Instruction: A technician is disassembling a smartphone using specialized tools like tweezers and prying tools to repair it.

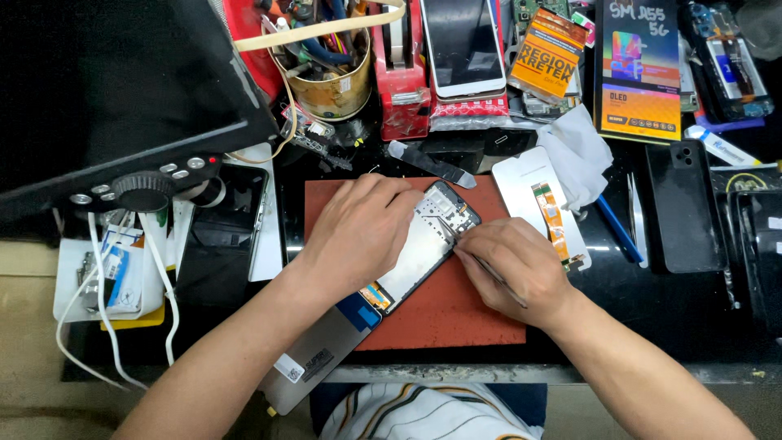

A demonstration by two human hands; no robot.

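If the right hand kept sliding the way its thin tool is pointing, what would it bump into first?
Probably the opened phone. The right hand aims its thin tool up and left, and the tip already seems to sit at the phone's top edge. Past that lie the left hand's fingers. Depth is hard to judge from above.

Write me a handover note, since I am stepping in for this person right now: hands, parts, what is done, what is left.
Left hand: pressed flat on the opened phone, steadying it on the red work mat.
Right hand: pinching a thin metal tool, tip at the phone's upper end near the circuit board.
Parts: a loose screen panel with an orange flex cable lies right of the mat; blue-handled tool and black back cover further right.
Done: phone is open, insides exposed.
Left: the work at the upper end; phone not closed.
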